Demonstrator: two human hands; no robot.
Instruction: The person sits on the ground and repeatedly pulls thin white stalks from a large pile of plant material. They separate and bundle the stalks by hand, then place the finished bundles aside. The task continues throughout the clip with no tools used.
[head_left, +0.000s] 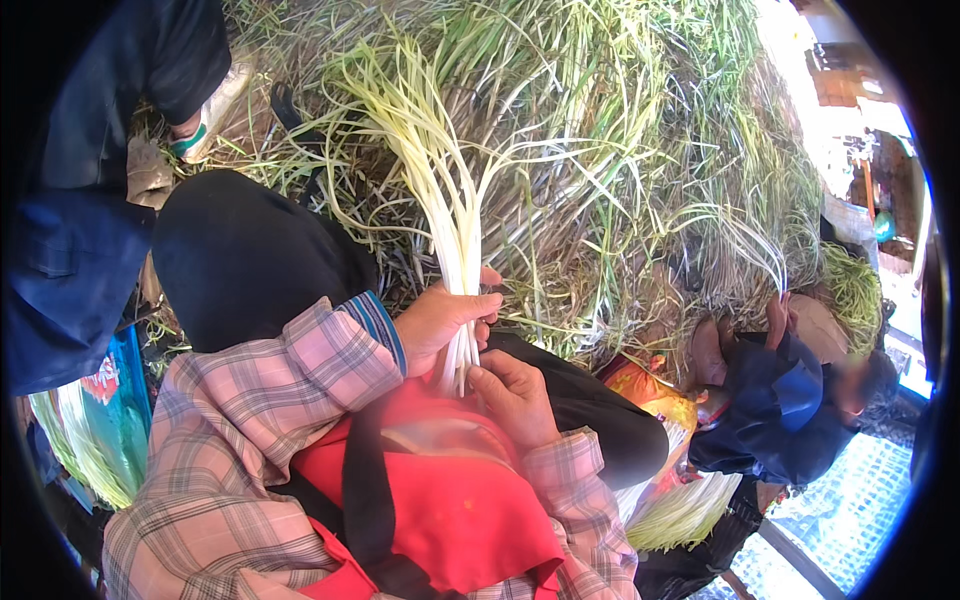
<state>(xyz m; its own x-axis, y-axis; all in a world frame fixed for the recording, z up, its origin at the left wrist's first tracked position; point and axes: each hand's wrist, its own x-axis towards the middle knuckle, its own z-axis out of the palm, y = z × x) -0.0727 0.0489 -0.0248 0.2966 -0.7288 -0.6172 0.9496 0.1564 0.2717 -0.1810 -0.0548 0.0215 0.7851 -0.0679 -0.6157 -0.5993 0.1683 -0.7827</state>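
Observation:
My left hand (448, 319) is wrapped around a bunch of long leafy stalks (459, 251), white at the lower end and yellow-green at the tips, held over my lap. The leaf tips fan out away from me. My right hand (517, 394) is at the white lower ends, thumb and fingertips together at the edge of the bunch, seemingly pinching a thin stalk; what lies between the fingers is mostly hidden. Under both hands is a red apron (465, 502) with a black strap.
A large heap of loose green stalks (600, 150) spreads ahead. One person's legs (97, 172) are close at the left. Another person (780, 412) at the right holds stalks. Bundled stalks (686, 510) lie right of my knee, others (82, 442) in a blue bag at left.

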